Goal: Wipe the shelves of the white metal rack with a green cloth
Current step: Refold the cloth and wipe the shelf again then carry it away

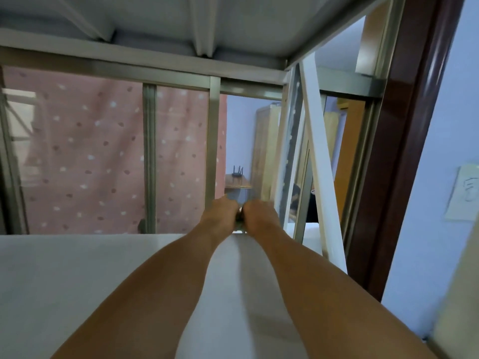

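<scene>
The white metal rack's shelf [77,275] fills the lower half of the view, and the underside of the shelf above [220,24] spans the top. Both my bare forearms stretch forward across the shelf. My left hand [220,213] and my right hand [259,216] sit side by side at the shelf's far edge, fingers curled away from me. Between them shows only a small, blurred, dull green sliver of the green cloth [239,221], with both hands closed on it. The rest of the cloth is hidden.
A white diagonal brace [317,164] of the rack runs down on the right. Behind the shelf are a metal window frame [213,141], a pink dotted curtain [90,151] and a router [238,172] on a small table. A dark wooden door frame [404,151] and blue wall stand at right.
</scene>
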Available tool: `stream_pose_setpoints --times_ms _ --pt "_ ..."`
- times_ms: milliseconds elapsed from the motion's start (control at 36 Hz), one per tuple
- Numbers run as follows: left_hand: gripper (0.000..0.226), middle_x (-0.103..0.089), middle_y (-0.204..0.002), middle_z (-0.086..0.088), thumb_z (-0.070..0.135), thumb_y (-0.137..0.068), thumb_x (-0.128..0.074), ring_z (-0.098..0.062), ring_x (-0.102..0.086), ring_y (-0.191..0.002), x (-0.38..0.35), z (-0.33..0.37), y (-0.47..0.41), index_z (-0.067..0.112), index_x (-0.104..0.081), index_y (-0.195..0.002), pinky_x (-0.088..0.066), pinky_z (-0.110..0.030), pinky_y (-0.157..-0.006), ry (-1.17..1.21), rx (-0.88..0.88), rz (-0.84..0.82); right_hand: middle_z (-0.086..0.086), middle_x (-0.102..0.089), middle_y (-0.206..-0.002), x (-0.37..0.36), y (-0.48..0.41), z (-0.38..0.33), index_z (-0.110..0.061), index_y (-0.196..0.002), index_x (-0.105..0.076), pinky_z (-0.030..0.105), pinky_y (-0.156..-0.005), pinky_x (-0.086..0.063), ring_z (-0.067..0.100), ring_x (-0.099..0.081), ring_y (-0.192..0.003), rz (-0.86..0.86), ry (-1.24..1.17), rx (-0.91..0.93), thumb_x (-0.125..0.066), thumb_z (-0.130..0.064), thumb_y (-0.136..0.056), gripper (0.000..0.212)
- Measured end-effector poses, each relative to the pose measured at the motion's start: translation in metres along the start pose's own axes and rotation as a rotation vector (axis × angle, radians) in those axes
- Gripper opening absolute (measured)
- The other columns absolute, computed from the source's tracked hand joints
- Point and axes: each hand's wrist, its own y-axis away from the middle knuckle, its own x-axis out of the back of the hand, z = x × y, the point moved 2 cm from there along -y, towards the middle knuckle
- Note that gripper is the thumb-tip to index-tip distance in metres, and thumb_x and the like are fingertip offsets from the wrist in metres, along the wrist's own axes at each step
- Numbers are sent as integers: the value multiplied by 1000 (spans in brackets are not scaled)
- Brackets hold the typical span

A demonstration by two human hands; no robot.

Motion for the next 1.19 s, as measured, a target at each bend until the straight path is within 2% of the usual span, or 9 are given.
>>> stream_pose_setpoints --times_ms 194,444,556,639,694,833,917,1056,1194 --pt "15 -70 -89 -8 21 -85 -62 -29 -67 -75 32 -4 8 16 -75 -92 -60 -38 -74 15 16 96 1 -60 -77 28 1 -8 -16 -92 -75 27 -65 -42 22 -52 -68 93 82 13 -62 -19 -89 13" --pt "29 -72 -99 -7 11 -82 -63 -29 -66 -86 92 8 56 22 -77 -105 -57 -32 -74 -14 -47 106 -2 -56 -89 78 47 -29 -18 -98 -76 28 -66 -44 16 -52 -65 54 -13 -12 -60 -25 -90 19" --pt "35 -70 -101 0 8 -78 -62 -28 -64 -91 123 12 92 30 -77 -101 -52 -29 -74 38 -115 97 0 -64 -86 105 84 -42 -19 -93 -76 27 -70 -48 21 -61 -83 -11 -47 -9 -52 -26 -91 25" --pt "30 -72 -95 5 10 -76 -66 -21 -63 -87 144 8 120 29 -80 -95 -44 -25 -70 133 -192 52 -9 -59 -78 126 117 -48 -18 -82 -74 24 -68 -47 15 -59 -84 -48 -154 2 -57 -28 -94 23" --pt "22 -74 -91 4 12 -77 -73 -18 -66 -87 159 8 141 24 -81 -94 -43 -23 -70 225 -237 11 -2 -69 -91 140 139 -51 -20 -91 -79 31 -84 -53 19 -63 -93 -53 -259 -12 -62 -31 -92 21" --pt "20 -78 -90 4 15 -76 -78 -18 -73 -91 186 16 193 19 -81 -96 -59 -34 -83 528 -268 -91 -1 -73 -102 167 201 -49 -30 -82 -77 36 -97 -53 19 -67 -100 -79 -569 -128 -67 -35 -90 13" --pt "16 -77 -85 6 21 -76 -81 -15 -72 -85 190 26 219 22 -81 -91 -58 -29 -71 658 -267 -140 2 -72 -103 180 240 -42 -28 -82 -78 45 -102 -49 24 -67 -105 -105 -689 -210 -68 -36 -90 15" --pt "18 -73 -90 7 16 -81 -78 -8 -65 -90 192 62 256 17 -80 -99 -48 -20 -74 816 -310 -252 11 -75 -106 202 306 -30 -11 -111 -73 42 -91 -58 26 -72 -99 -235 -828 -289 -67 -38 -92 33" --pt "12 -71 -106 6 21 -86 -75 -17 -66 -94 181 111 288 23 -79 -97 -58 -33 -70 908 -309 -373 4 -75 -101 232 365 -4 -16 -103 -76 30 -80 -58 20 -72 -95 -180 -785 -370 -79 -41 -81 33"
